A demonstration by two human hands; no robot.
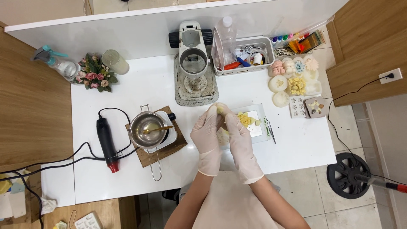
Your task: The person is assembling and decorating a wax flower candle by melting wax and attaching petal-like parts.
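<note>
Two gloved hands meet over the white bench (296, 148). The left hand (206, 135) and the right hand (238, 138) pinch one small yellow lump (220, 110) together, fingers closed tight on it. It sits above a small scale (254, 125) with yellow bits. One pot (146, 127) stands left. Bare bench lies near the front edge.

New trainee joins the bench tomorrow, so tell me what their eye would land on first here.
Two gloved hands, left hand and right hand, meet mid-table, pinching a pale yellow lump over a small scale. To their left a steel pot with a spoon sits on a hot plate; behind stands a worn white press.
</note>
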